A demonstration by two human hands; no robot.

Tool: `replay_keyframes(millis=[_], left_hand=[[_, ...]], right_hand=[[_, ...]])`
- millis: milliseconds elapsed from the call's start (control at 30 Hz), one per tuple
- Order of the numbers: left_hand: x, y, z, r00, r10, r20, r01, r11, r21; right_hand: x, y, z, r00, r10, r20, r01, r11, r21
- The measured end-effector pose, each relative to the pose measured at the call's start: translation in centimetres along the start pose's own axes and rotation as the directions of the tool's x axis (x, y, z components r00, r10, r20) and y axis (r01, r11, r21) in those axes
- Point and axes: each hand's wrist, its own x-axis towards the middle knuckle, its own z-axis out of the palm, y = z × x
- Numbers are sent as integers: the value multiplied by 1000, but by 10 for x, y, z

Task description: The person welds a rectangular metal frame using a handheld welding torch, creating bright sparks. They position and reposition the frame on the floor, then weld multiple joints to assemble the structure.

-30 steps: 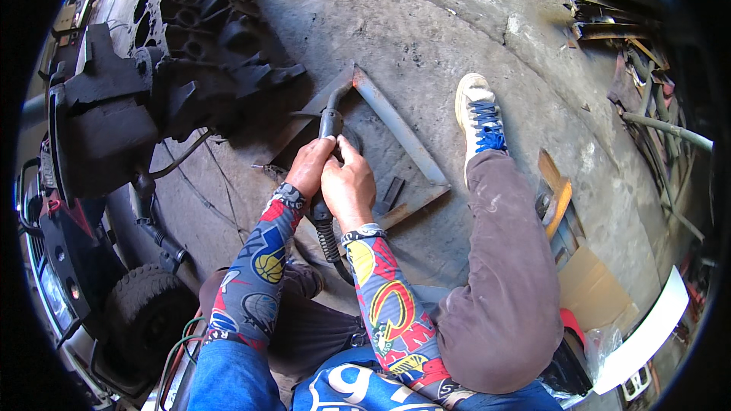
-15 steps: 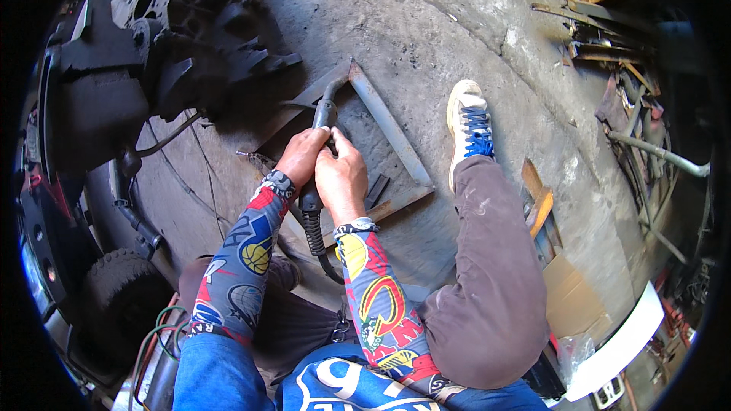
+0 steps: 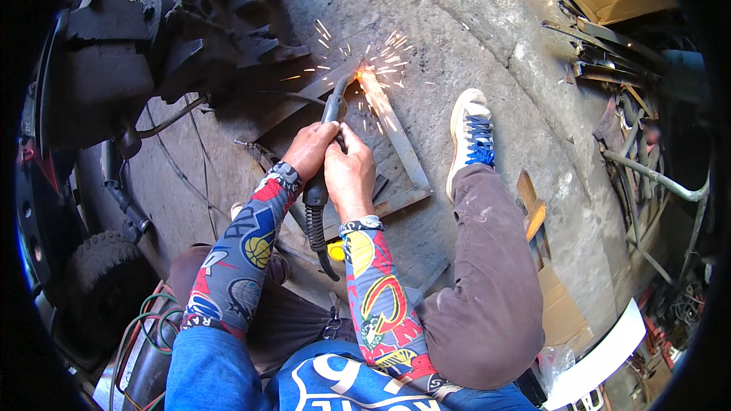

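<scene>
Both of my hands are wrapped round a black welding torch (image 3: 315,196) with a ribbed spring sleeve and a cable at its rear. My left hand (image 3: 308,151) closes on the handle from the left, and my right hand (image 3: 350,172) grips it from the right, thumbs close together. The torch's curved neck meets the far corner of a metal frame (image 3: 396,137) lying on the floor. Bright orange sparks (image 3: 390,57) spray from that corner, hiding the torch tip. The frame's other side passes behind my hands, partly covered.
A dark engine block (image 3: 190,38) stands at the left, above a thin cable on the concrete. My shoe (image 3: 470,137) rests right of the frame. Scrap metal (image 3: 620,61) and a bent pipe (image 3: 655,171) lie far right. A wheel (image 3: 110,285) is at the lower left.
Sparks and an orange glow have appeared at the frame's far corner. My hands and the torch have shifted slightly right. A yellow thing now shows beside the torch's cable.
</scene>
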Motion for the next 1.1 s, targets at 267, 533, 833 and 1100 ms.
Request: replay_keyframes(millis=[267, 533, 833, 1100], left_hand=[[2, -8, -2, 998, 66, 22, -67, 997, 26], [4, -9, -3, 994, 96, 42, -101, 987, 128], [0, -2, -1, 999, -38, 17, 39, 998, -42], [3, -5, -4, 999, 39, 26, -40, 997, 60]], right_hand=[[2, 1, 0, 1000, -27, 8, 27, 999, -44], [-2, -3, 0, 999, -22, -28, 20, 998, -57], [0, -3, 0, 1000, 2, -17, -2, 999, -49], [-1, 0, 4, 999, 7, -47, -10, 998, -58]])
